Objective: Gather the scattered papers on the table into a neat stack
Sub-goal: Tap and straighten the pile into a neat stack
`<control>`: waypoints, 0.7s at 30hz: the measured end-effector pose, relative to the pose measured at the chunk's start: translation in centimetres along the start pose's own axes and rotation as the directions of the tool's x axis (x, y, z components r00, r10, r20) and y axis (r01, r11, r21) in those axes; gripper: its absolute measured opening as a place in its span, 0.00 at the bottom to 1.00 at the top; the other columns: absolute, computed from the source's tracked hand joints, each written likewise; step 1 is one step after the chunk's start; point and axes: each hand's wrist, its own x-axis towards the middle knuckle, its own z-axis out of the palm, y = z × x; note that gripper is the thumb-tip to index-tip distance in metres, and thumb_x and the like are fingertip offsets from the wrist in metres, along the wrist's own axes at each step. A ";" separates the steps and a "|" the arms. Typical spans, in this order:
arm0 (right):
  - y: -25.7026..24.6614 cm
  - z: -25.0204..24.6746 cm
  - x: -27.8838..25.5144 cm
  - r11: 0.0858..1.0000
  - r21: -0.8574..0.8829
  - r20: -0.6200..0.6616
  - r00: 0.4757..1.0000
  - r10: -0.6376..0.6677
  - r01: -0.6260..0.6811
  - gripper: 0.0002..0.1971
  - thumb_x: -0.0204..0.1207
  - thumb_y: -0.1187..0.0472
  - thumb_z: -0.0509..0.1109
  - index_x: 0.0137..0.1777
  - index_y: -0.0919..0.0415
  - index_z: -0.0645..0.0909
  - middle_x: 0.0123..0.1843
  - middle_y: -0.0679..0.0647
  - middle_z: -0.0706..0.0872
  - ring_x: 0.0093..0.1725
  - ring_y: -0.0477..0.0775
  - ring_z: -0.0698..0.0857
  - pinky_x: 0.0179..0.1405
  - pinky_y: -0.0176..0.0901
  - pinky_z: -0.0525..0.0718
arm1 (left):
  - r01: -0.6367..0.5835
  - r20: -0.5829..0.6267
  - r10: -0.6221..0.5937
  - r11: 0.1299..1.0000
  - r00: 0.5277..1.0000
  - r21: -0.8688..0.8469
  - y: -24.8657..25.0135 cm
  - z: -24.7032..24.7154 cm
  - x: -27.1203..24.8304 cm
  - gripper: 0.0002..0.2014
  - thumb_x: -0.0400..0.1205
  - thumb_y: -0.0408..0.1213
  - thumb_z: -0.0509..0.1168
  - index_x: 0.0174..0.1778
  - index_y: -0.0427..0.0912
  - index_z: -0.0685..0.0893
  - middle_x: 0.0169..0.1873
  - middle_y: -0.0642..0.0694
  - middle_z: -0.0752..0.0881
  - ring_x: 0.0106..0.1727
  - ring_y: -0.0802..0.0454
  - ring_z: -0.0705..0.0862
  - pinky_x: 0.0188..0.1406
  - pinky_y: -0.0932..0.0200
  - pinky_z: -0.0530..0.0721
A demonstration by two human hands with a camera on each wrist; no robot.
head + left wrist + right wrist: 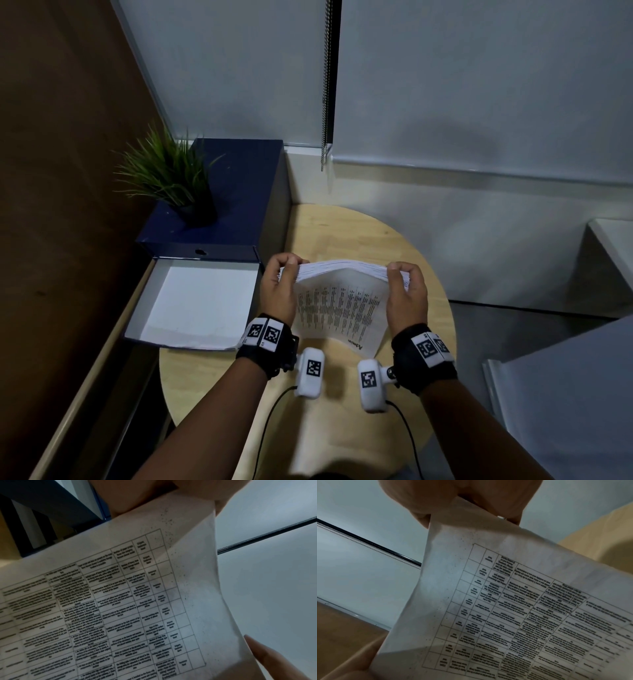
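A thick stack of printed papers [339,308] stands on edge above the round wooden table [342,233], its printed face turned toward me. My left hand [279,287] grips the stack's left side, fingers curled over the top edge. On the other side my right hand [407,291] grips it the same way. Both wrist views are filled by the top sheet with a printed table [120,608] [513,615]. Fingers [137,497] pinch its upper edge in the left wrist view, and fingers [453,500] do the same in the right wrist view.
A dark blue box [219,202] with an open white drawer [198,305] stands to the left, a potted grass plant [171,174] on top of it. Window blinds and a bead chain [326,85] hang behind. A white ledge [613,246] lies at the right.
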 end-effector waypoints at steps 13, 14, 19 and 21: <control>3.3 -0.6 -0.6 0.948 -0.309 0.197 0.970 0.146 -0.080 0.36 0.79 0.53 0.68 0.82 0.59 0.55 0.78 0.60 0.71 0.77 0.60 0.71 0.71 0.46 0.70 | -0.046 0.147 -0.053 0.798 0.988 0.600 -4.1 -2.4 0.5 0.21 0.83 0.46 0.65 0.70 0.44 0.70 0.56 0.47 0.85 0.57 0.45 0.84 0.52 0.56 0.79; 3.0 -0.4 -0.5 0.948 -0.311 0.185 0.973 0.135 -0.072 0.35 0.80 0.53 0.66 0.82 0.61 0.55 0.78 0.61 0.70 0.77 0.60 0.69 0.70 0.44 0.68 | -0.082 0.162 -0.024 0.784 0.986 0.615 -3.8 -2.0 0.5 0.19 0.84 0.43 0.63 0.69 0.43 0.70 0.57 0.45 0.84 0.57 0.46 0.84 0.52 0.58 0.77; 3.0 -0.5 -0.5 0.956 -0.292 0.166 0.982 0.087 -0.035 0.33 0.80 0.53 0.65 0.81 0.61 0.57 0.77 0.61 0.72 0.76 0.60 0.71 0.68 0.41 0.68 | -0.080 0.147 -0.003 0.826 0.989 0.557 -3.0 -1.5 -0.6 0.20 0.85 0.40 0.62 0.72 0.44 0.68 0.59 0.45 0.84 0.57 0.47 0.83 0.52 0.59 0.78; 4.3 -0.7 -0.9 0.942 -0.333 0.194 0.974 0.113 -0.043 0.32 0.80 0.54 0.66 0.80 0.59 0.57 0.74 0.61 0.75 0.73 0.62 0.75 0.67 0.48 0.75 | -0.032 0.149 -0.056 0.847 0.987 0.531 -3.5 -1.5 -1.3 0.24 0.83 0.36 0.65 0.74 0.42 0.67 0.60 0.43 0.84 0.59 0.46 0.83 0.52 0.59 0.78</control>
